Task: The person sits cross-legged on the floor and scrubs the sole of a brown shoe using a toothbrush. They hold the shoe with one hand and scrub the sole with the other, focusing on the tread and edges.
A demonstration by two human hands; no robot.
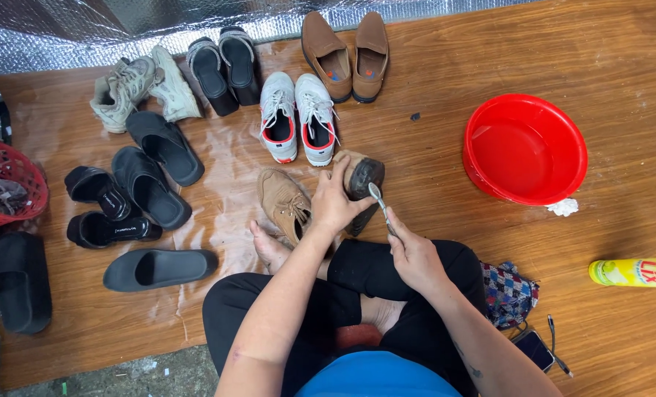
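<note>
Your left hand [333,202] grips the upturned brown shoe [362,179]; right hand [414,257] fingers clasp a toothbrush [380,204]; scrub with short, firm strokes.

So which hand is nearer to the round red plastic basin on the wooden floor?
The right hand, holding a thin metal tool, is nearer to the round red plastic basin, which sits up and to its right. The left hand grips a brown shoe, farther left.

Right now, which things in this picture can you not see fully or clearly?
- Head view: brown shoe, partly covered by the left hand.
- Metal tool: handle hidden inside the right hand; its kind is unclear.
- Yellow bottle: cut off by the right edge.
- Red basket: cut off by the left edge.
</note>
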